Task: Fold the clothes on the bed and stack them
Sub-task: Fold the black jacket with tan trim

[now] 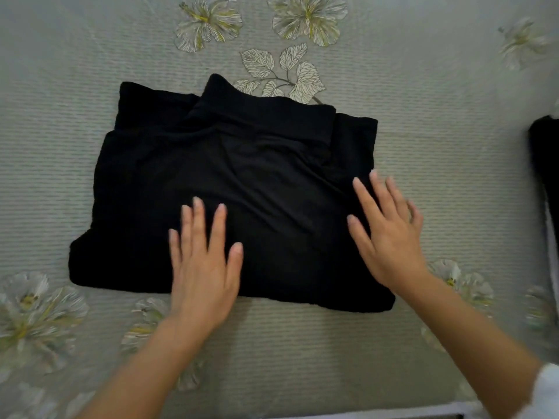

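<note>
A black garment (236, 189) lay folded into a rough rectangle in the middle of the bed (438, 122), on a pale ribbed cover printed with large flowers and leaves. Its far edge was uneven: 1 folded band stuck out toward the far side near the centre, and another flap showed behind it at the far left. The near edge ran slightly slanted, lower at the right corner than at the left.

The left hand (202, 267) rested flat on the near middle of the garment, palm down, fingers spread apart and pointing away from the person, gripping nothing. The right hand (390, 234) lay over the garment's near right part, also palm down with its fingers splayed and holding nothing; its outer fingers were blurred, and whether the palm pressed the cloth or hovered just above it could not be told. The 2 hands were apart, with a stretch of black cloth between them.

At the right edge of the scene, well apart from the garment, a second dark piece of clothing (544, 164) lay on the bed, only partly in view. A bit of white sleeve (549, 391) showed at the near right corner
</note>
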The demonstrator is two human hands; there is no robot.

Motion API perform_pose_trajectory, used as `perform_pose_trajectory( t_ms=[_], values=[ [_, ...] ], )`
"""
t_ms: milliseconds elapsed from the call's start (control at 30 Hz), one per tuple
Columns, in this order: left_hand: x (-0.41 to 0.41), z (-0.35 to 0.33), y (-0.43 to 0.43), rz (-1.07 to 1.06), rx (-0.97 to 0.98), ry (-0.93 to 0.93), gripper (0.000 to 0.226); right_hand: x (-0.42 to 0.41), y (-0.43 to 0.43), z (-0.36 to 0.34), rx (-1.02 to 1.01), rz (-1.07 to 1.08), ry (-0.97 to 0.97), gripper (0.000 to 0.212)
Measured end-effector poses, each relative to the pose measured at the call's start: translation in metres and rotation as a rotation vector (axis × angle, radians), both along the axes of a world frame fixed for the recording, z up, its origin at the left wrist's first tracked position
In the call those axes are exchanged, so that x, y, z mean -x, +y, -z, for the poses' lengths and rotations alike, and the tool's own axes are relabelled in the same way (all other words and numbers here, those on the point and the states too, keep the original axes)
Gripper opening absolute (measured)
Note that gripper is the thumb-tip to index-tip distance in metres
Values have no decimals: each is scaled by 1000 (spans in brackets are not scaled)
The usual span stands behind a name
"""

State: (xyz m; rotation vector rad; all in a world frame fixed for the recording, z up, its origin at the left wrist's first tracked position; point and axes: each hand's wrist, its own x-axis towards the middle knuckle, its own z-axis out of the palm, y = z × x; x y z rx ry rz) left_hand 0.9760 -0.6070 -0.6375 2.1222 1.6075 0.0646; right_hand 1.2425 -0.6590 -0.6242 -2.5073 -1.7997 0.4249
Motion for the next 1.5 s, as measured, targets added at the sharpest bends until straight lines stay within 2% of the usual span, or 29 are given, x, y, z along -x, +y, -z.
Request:
perform_pose_trajectory(
  t_ms=[100, 133, 200, 267, 300, 400, 500, 533, 600, 700, 767, 833, 933, 1000, 1067, 1100, 1167, 1233, 1400, 1500],
  values=[
    [-64, -2, -43, 178, -1, -78, 63, -30, 18, 5, 115, -276, -119, 53],
    [-84, 0, -57, 223, 15, -66, 62, -40, 23, 8, 168, -306, -151, 51],
    [-111, 6, -79, 279, 90, 4, 63, -59, 32, 13, 229, -139, -160, 50],
    [-121, 9, -89, 277, 160, 83, 66, -75, 40, 12, 214, 140, -58, 53],
    [-123, 8, -90, 262, 172, 92, 67, -79, 43, 11, 186, 189, -3, 55],
    [-126, -4, -83, 240, 181, 71, 68, -80, 50, 5, -16, 124, 156, 49],
    [-135, -15, -81, 242, 81, 13, 63, -73, 62, 1, -160, 316, 394, 44],
    [-140, -16, -84, 241, 62, -14, 61, -71, 67, 1, -153, 394, 455, 46],
    [-153, -20, -90, 213, 157, -31, 70, -65, 74, 4, -81, 433, 469, 59],
    [-177, -20, -95, 188, 293, 113, 88, -56, 78, 9, -34, 403, 434, 76],
    [-188, -20, -95, 184, 303, 201, 91, -54, 78, 11, -27, 410, 428, 79],
    [-194, -20, -95, 186, 283, 242, 83, -52, 79, 11, -13, 436, 436, 75],
    [-185, -30, -82, 196, 235, 223, 52, -43, 82, 9, 11, 459, 488, 55],
    [-174, -25, -72, 128, 290, 87, 52, -35, 86, 4, 24, 522, 566, 43],
    [-158, -22, -58, 14, 472, -200, 53, -30, 92, -6, 21, 709, 766, 32],
    [-148, -26, -48, -94, 574, -336, 50, -28, 95, -13, 24, 827, 899, 30],
    [-126, -33, -33, -286, 650, -569, 43, -24, 102, -30, 59, 972, 1149, 37],
    [-99, -44, -20, -390, 669, -744, 39, -14, 110, -46, 88, 958, 1280, 36],
    [-18, -61, 19, -533, 582, -899, 38, 32, 148, -77, 54, 839, 1444, 10],
    [27, -68, 40, -641, 483, -934, 42, 74, 180, -82, 16, 761, 1343, 29]
  ],
)
